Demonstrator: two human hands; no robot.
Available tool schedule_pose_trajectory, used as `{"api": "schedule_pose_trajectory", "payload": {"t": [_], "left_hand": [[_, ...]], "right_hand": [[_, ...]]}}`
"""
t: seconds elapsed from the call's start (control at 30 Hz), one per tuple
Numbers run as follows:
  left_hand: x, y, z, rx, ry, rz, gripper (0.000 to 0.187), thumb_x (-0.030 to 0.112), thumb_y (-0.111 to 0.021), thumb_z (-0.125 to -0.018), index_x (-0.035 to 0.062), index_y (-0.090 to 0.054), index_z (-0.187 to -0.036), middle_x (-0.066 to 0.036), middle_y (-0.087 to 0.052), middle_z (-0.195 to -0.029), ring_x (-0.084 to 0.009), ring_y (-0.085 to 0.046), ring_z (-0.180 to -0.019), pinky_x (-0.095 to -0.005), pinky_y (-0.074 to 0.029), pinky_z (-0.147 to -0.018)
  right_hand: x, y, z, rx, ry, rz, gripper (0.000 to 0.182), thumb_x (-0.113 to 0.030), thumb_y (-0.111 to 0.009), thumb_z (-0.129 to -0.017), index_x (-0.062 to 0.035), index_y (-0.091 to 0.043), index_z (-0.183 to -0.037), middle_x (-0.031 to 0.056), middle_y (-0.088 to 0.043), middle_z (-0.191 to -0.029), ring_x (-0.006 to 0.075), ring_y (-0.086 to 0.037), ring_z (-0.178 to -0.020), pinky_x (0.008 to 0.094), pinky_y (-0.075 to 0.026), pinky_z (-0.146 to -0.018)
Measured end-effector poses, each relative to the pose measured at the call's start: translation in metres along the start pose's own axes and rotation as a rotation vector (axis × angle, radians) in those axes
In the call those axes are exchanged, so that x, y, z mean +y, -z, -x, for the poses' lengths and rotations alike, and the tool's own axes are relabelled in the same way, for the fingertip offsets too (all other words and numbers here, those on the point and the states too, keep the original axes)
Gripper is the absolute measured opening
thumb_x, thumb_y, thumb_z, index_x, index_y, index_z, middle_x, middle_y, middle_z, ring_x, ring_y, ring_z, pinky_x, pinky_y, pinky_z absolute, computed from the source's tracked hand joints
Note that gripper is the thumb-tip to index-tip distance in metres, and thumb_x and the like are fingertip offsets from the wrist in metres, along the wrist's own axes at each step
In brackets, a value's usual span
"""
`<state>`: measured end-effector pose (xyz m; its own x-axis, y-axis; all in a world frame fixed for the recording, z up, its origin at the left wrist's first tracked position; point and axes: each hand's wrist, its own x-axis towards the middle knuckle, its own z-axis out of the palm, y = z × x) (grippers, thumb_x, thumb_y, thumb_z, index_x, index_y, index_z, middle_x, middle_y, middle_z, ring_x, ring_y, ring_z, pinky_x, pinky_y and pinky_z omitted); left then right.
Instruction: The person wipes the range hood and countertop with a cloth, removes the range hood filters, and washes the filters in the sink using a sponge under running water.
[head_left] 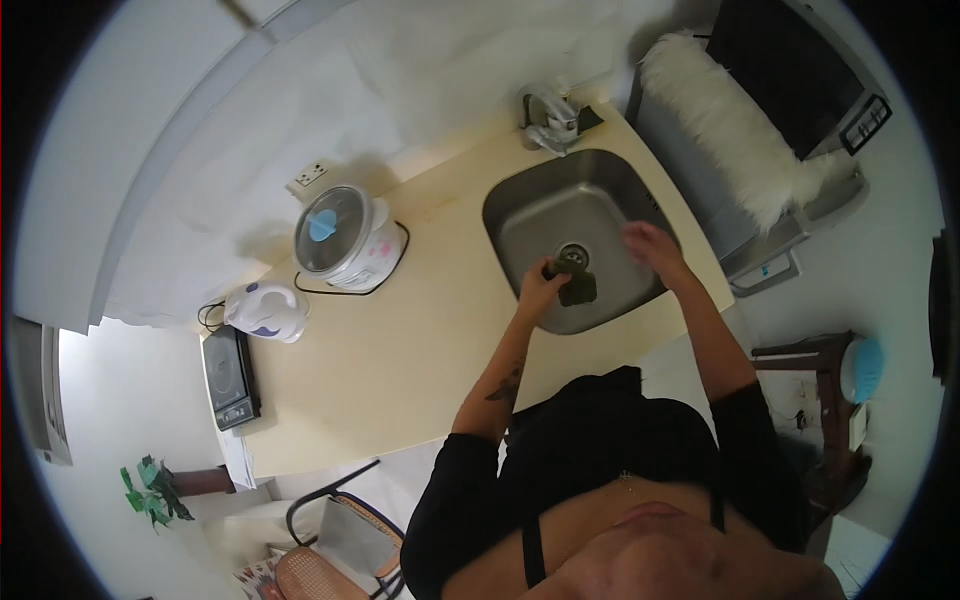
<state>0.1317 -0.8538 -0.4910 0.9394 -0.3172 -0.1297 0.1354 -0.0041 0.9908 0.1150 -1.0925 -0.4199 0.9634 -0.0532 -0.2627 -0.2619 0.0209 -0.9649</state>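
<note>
Over the steel sink (pixel 522 184), my left hand (pixel 540 287) is closed on a dark green piece that looks like a limp cloth or scouring pad (pixel 578 290). It hangs from my fingers near the drain (pixel 573 256). My right hand (pixel 654 250) is apart from it, above the right side of the basin. Motion smears the right fingers, and nothing can be made out in them. The faucet (pixel 550 118) stands behind the basin.
Left on the cream counter (pixel 400 330) are a lidded white cooker (pixel 350 240), a white kettle (pixel 267 311) and a black hot plate (pixel 230 377). A grey appliance with a furry white cover (pixel 715 125) stands right of the sink. A chair (pixel 345 545) is below the counter.
</note>
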Motion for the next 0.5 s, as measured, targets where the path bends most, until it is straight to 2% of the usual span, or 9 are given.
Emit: {"api": "schedule_pose_trajectory", "payload": {"t": [0.07,0.13,0.2,0.23,0.27,0.33,0.4,0.43,0.5], "left_hand": [[0.023,-0.013,-0.010,0.084,0.127,-0.269,0.025,0.018,-0.066,-0.072,0.0027,-0.057,-0.090,-0.010,-0.058,-0.085,-0.0206,-0.057,-0.079,-0.0299,-0.044,-0.072],[0.011,-0.024,-0.026,0.154,0.089,-0.376,0.028,0.027,-0.067,-0.073,0.0036,-0.059,-0.087,-0.010,-0.060,-0.082,-0.0255,-0.058,-0.076,-0.0326,-0.045,-0.070],[0.008,-0.037,-0.038,0.324,-0.210,-0.854,0.028,0.031,-0.063,-0.076,0.0053,-0.062,-0.087,-0.011,-0.060,-0.076,-0.0279,-0.058,-0.070,-0.0365,-0.045,-0.066],[0.012,-0.040,-0.046,0.349,-0.208,-0.865,0.028,0.031,-0.063,-0.076,0.0053,-0.062,-0.087,-0.011,-0.060,-0.076,-0.0279,-0.058,-0.070,-0.0365,-0.045,-0.066],[0.016,-0.043,-0.052,0.498,-0.421,-1.096,0.026,0.031,-0.060,-0.079,0.0063,-0.062,-0.087,-0.012,-0.060,-0.075,-0.0298,-0.058,-0.069,-0.0384,-0.045,-0.066],[0.018,-0.047,-0.068,0.654,-0.625,-1.342,0.024,0.030,-0.057,-0.081,0.0073,-0.062,-0.087,-0.013,-0.060,-0.074,-0.0317,-0.057,-0.068,-0.0402,-0.045,-0.065],[0.019,-0.049,-0.088,0.449,-0.093,-0.755,0.019,0.023,-0.052,-0.083,0.0063,-0.061,-0.086,-0.017,-0.060,-0.080,-0.0356,-0.057,-0.074,-0.0418,-0.045,-0.068],[0.025,-0.048,-0.097,0.464,-0.088,-0.760,0.019,0.023,-0.052,-0.083,0.0063,-0.061,-0.086,-0.017,-0.060,-0.080,-0.0356,-0.057,-0.074,-0.0418,-0.045,-0.068],[0.031,-0.047,-0.110,0.321,-0.009,-0.619,0.018,0.017,-0.048,-0.083,0.0034,-0.059,-0.085,-0.019,-0.060,-0.083,-0.0388,-0.056,-0.078,-0.0435,-0.044,-0.068]], "right_hand": [[0.001,0.015,-0.055,-0.019,0.028,0.042,0.022,-0.011,-0.053,-0.081,-0.0052,-0.055,-0.102,-0.0002,-0.052,-0.081,0.0082,-0.050,-0.068,0.0213,-0.042,-0.061],[-0.013,0.023,-0.100,-0.056,0.062,0.063,0.021,-0.013,-0.053,-0.082,-0.0056,-0.055,-0.102,-0.0001,-0.052,-0.081,0.0081,-0.050,-0.068,0.0209,-0.042,-0.061],[-0.033,0.027,-0.136,0.001,0.162,0.156,0.020,-0.022,-0.052,-0.086,-0.0087,-0.055,-0.102,-0.0016,-0.054,-0.084,0.0084,-0.052,-0.073,0.0218,-0.042,-0.066],[-0.045,0.026,-0.155,-0.024,0.172,0.150,0.020,-0.022,-0.052,-0.086,-0.0087,-0.055,-0.102,-0.0016,-0.054,-0.084,0.0084,-0.052,-0.073,0.0218,-0.042,-0.066],[-0.057,0.024,-0.171,0.022,0.190,0.159,0.022,-0.023,-0.052,-0.086,-0.0073,-0.055,-0.102,0.0003,-0.055,-0.085,0.0094,-0.052,-0.071,0.0228,-0.043,-0.066],[-0.068,0.023,-0.210,0.047,0.208,0.162,0.025,-0.024,-0.052,-0.086,-0.0060,-0.055,-0.103,0.0023,-0.057,-0.086,0.0104,-0.053,-0.070,0.0239,-0.044,-0.065],[-0.079,0.017,-0.251,0.102,0.493,0.238,0.028,-0.027,-0.051,-0.087,-0.0043,-0.055,-0.103,0.0055,-0.059,-0.089,0.0166,-0.056,-0.076,0.0283,-0.044,-0.072],[-0.088,0.012,-0.265,0.087,0.496,0.231,0.028,-0.027,-0.051,-0.087,-0.0043,-0.055,-0.103,0.0055,-0.059,-0.089,0.0166,-0.056,-0.076,0.0283,-0.044,-0.072],[-0.098,0.000,-0.286,0.127,0.706,0.233,0.031,-0.030,-0.048,-0.089,-0.0026,-0.055,-0.101,0.0102,-0.060,-0.092,0.0231,-0.057,-0.084,0.0319,-0.043,-0.078]]}}
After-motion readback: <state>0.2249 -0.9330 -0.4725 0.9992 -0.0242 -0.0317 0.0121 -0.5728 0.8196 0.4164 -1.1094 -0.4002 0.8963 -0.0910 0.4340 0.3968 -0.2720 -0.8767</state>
